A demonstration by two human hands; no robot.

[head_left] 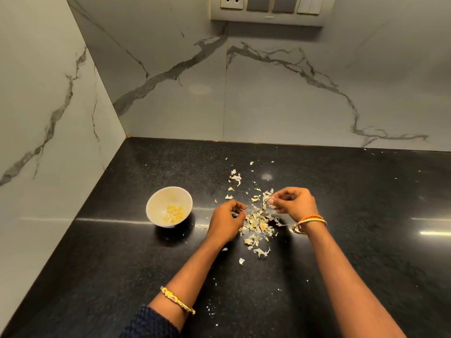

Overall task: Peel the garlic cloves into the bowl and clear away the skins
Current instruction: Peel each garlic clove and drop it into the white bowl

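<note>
Right hand [291, 203] pinches a papery skin [268, 198] over the skins pile [256, 224] on the surface [353, 215]; left hand [227, 222] curled, contents unclear. Skins weightless, brittle: gather by scooping. Peeled cloves [174, 213] in bowl [156, 203]

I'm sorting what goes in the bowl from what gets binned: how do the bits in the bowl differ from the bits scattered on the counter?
The peeled cloves are yellowish and chunky; the skins are pale, thin, ragged flakes. The cloves sit gathered inside the white bowl; the skins lie scattered over the black counter between the left hand and right hand. Both are small garlic pieces.
</note>
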